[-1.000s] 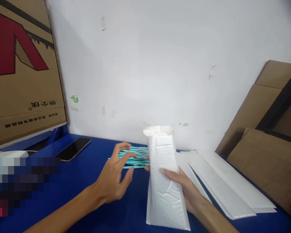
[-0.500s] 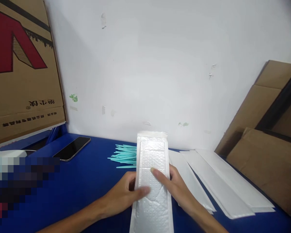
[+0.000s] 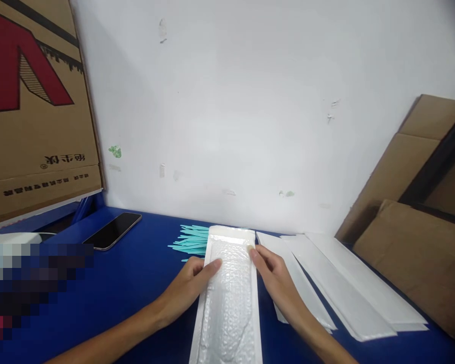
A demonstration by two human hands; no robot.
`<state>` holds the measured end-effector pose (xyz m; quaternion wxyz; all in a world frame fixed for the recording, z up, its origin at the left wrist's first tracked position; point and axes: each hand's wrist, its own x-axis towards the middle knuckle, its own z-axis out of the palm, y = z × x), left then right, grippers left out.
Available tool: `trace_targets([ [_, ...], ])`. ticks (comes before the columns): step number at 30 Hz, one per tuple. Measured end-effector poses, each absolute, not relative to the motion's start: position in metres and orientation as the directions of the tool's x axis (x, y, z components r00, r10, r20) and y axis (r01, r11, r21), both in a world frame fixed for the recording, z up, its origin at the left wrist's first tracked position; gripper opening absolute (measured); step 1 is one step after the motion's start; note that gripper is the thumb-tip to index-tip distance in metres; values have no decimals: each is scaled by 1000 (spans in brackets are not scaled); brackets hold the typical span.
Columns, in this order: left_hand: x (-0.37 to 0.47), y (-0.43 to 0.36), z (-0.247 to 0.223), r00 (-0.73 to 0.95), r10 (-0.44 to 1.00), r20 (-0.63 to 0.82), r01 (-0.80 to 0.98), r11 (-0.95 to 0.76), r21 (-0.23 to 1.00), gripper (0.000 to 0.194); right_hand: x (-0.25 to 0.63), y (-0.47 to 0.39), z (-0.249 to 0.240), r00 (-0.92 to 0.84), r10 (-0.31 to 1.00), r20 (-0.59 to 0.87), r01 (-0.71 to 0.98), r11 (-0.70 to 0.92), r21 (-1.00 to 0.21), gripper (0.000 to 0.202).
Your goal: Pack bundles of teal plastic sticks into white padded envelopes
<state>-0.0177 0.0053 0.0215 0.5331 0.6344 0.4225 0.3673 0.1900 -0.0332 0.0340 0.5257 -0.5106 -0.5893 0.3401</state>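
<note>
A long white bubble mailer (image 3: 229, 303) lies lengthwise toward me at the lower middle, its top flap end pointing at the wall. My left hand (image 3: 191, 283) grips its left edge, thumb on the front face and fingers behind, out of sight. On the right edge, near the flap, my right hand (image 3: 275, 268) pinches it with the thumb on top. Just behind the mailer's upper left is a bunch of thin turquoise sticks (image 3: 191, 240), partly covered by it.
More white mailers (image 3: 345, 283) lie fanned on the blue table (image 3: 136, 283) at right. A phone (image 3: 114, 231) rests at left. Cardboard boxes stand at left (image 3: 41, 136) and right (image 3: 413, 263). A white wall (image 3: 227, 116) rises behind the table.
The mailer's top end has dropped and shifted slightly left. Both hands are now nearer its flap end, and my right thumb has moved from the middle of the face to the right edge.
</note>
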Motion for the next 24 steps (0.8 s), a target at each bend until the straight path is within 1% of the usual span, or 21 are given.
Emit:
trace_targets([
  [1,-18,6,21,363,931,38,113,-85,990,46,191,-32,32,57,964,260,255,237,-937,42],
  [3,-19,10,23,401,911,100,-17,-101,995,43,191,-31,30,16,973,231,264,219,-939,43],
  [5,-20,15,25,437,888,144,-115,-103,988,46,188,-32,29,-22,978,210,264,208,-942,43],
  [6,-21,17,25,443,884,152,-128,-105,986,47,187,-33,29,-35,978,205,258,207,-944,42],
  [9,-20,20,22,452,879,148,-88,-120,989,45,186,-33,30,-23,976,218,213,218,-953,35],
  [14,-17,18,13,467,875,129,-38,-126,991,43,192,-31,29,45,977,211,183,199,-963,38],
  [18,-17,19,13,427,895,132,-48,-124,991,39,195,-29,28,7,981,196,170,192,-967,38],
  [21,-18,21,17,421,898,129,-71,-109,992,33,196,-28,30,-28,980,195,159,197,-968,31],
  [24,-20,21,19,411,909,65,-80,-35,996,28,197,-28,32,-46,981,188,120,192,-974,23],
])
